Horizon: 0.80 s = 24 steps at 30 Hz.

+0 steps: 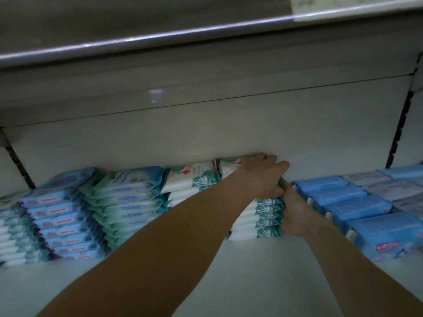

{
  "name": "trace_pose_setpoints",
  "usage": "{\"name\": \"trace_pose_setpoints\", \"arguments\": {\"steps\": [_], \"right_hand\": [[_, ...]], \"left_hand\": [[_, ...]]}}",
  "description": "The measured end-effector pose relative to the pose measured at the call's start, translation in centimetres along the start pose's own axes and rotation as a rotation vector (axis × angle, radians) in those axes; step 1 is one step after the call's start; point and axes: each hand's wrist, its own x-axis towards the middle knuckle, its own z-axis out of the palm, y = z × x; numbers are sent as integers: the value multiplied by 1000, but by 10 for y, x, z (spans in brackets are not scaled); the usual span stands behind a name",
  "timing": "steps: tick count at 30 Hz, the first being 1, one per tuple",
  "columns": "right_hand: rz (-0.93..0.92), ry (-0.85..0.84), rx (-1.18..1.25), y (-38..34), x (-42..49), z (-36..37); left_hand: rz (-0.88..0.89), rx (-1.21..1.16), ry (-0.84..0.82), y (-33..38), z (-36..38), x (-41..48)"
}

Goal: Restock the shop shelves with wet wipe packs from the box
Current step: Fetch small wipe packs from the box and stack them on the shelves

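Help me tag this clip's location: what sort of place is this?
Probably a shop aisle: a white metal shelf with slotted uprights, stacked rows of wet wipe packs, and another shelf's rail overhead.

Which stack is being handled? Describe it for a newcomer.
On the white shelf, go right along the stacks to the last before the blue packs. This white, teal-leafed stack alone has the left hand on top and the right hand against its side.

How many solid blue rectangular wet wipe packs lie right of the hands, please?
5. Four solid blue packs form a row right of the white-and-teal stack the left hand grips: front, second, third, rearmost. A fifth lies far right at the back. Others may be hidden.
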Motion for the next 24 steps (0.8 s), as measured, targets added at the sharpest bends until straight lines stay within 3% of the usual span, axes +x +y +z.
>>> {"name": "trace_pose_setpoints", "arguments": {"steps": [10,14,18,24], "right_hand": [[45,-7,-26,2,4,4],[67,-3,-55,-10,-6,4],[78,77,-155,-25,-3,-2],[92,-81,-288,-39,-15,27]], "left_hand": [[5,-57,17,-11,-7,-18],[-129,-205,13,-31,-13,-42],[-324,-186,-75,-63,-13,-79],[-464,-146,-175,-84,4,-110]]}}
